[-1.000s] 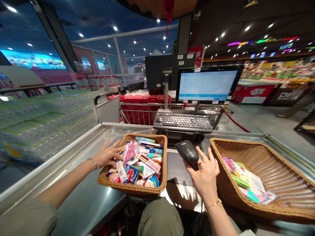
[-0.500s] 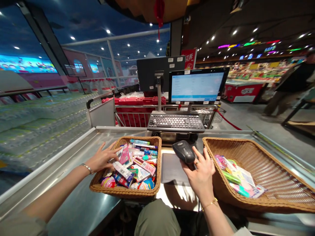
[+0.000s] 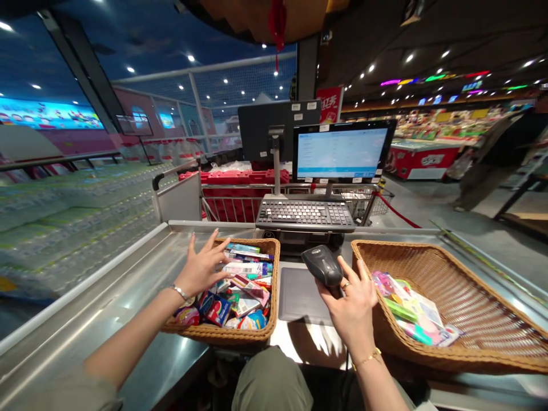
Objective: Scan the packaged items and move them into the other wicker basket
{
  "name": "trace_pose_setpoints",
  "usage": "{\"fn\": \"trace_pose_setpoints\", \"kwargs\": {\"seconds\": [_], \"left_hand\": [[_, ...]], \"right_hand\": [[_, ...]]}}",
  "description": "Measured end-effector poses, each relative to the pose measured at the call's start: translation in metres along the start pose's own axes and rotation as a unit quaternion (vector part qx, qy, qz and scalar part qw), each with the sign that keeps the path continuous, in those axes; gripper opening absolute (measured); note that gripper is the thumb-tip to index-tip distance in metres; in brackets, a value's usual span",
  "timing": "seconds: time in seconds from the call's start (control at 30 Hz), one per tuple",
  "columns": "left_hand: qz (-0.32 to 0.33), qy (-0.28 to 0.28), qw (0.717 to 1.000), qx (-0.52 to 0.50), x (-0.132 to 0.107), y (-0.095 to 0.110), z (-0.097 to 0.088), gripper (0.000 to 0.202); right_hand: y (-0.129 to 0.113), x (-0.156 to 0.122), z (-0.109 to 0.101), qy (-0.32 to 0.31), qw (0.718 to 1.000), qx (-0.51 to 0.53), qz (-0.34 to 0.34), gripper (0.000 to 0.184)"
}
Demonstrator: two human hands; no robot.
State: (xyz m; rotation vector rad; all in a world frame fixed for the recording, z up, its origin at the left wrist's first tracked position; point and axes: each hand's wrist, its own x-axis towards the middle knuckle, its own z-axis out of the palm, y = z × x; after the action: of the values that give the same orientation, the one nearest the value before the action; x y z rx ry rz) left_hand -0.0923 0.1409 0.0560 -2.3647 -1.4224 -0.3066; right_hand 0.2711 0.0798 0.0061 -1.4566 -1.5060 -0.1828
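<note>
Since half a second ago, my left hand [image 3: 201, 268] has lifted off the goods; it now hovers empty, fingers splayed, over the near-left corner of the brown woven wicker basket [image 3: 222, 335]. The heap of small colourful packets [image 3: 242, 282] lies just below and right of that hand, most long axes running left to right. My right hand [image 3: 353, 297] is clamped round the black handheld barcode scanner [image 3: 322, 264], well right of the heap. Left hand is nearer. The second brown wicker basket [image 3: 471, 285], touching the right hand's far side, holds a few packets
</note>
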Motion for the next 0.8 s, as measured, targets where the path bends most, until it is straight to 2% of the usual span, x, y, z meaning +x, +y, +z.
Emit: {"fn": "trace_pose_setpoints", "kwargs": {"seconds": [0.3, 0.8], "left_hand": [[-0.023, 0.061, 0.998, -0.006, 0.027, 0.044, -0.002, 0.026], [-0.036, 0.136, 0.990, -0.018, 0.062, 0.099, 0.000, 0.016]], "right_hand": [[0.001, 0.002, -0.006, 0.001, 1.000, 0.001, -0.004, 0.027], [0.004, 0.002, -0.009, -0.007, 1.000, -0.014, -0.009, 0.029]]}}
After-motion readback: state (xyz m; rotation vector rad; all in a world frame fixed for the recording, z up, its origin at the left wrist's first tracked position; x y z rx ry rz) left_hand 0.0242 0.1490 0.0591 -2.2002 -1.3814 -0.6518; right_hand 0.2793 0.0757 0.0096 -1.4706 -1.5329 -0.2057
